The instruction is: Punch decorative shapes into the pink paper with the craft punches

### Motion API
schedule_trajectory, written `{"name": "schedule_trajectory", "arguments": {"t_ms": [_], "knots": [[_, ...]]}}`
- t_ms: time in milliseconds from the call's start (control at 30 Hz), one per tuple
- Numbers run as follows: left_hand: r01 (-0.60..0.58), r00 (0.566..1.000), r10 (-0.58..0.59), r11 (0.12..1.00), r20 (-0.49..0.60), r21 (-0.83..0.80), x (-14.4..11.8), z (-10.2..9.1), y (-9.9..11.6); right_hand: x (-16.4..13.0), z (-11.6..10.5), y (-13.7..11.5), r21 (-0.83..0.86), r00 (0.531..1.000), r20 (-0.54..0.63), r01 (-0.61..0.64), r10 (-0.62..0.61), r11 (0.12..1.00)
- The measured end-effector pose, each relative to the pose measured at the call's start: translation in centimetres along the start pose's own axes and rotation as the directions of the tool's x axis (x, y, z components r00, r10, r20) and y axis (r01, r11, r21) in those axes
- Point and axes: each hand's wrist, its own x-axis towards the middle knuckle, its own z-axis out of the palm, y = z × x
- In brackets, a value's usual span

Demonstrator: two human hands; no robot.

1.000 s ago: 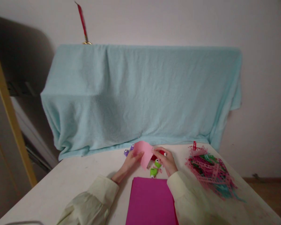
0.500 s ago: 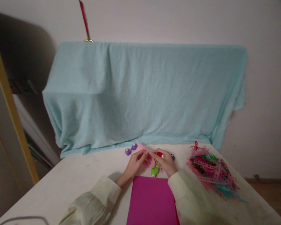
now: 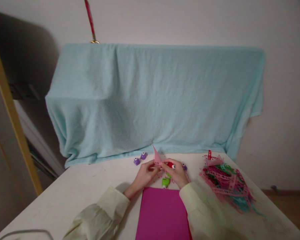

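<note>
Currently your left hand pinches the lower edge of a small pink paper piece, fingers closed on it, so the paper stands up on edge toward the far side of the white table. Your right hand is closed around a red craft punch, touching the same paper from the other side. Just below the hands sits a green craft punch, and nearer you lies a magenta paper stack. Two purple craft punches stand beyond your left hand. A pile of punched paper strips lies well off to the right. A light blue towel drapes behind.
</note>
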Motion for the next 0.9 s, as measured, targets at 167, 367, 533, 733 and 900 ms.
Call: {"name": "schedule_trajectory", "arguments": {"t_ms": [167,367,533,733,900], "knots": [[-0.013,1.000,0.013,1.000,-0.001,-0.005,0.0,-0.2,-0.1,-0.1,0.1,0.1,-0.022,0.998,0.006,0.070,-0.070,0.997],[0.003,1.000,-0.003,1.000,-0.025,-0.018,0.1,-0.3,-0.8,-0.1,0.2,0.0,-0.026,0.999,-0.016,0.049,-0.050,0.998],[-0.001,0.999,0.001,1.000,-0.036,-0.011,0.2,-0.3,-1.2,-0.2,0.3,-0.1,-0.053,0.999,-0.024,0.043,-0.045,0.998],[-0.003,0.999,0.003,1.000,-0.053,-0.002,0.3,-0.4,-1.3,-0.4,0.5,0.0,-0.246,0.986,-0.062,0.136,-0.156,0.960],[0.029,0.998,-0.026,0.999,-0.059,0.038,0.3,-0.3,-1.4,-0.6,0.7,0.0,-0.405,0.964,-0.054,0.219,-0.262,0.888]]}}
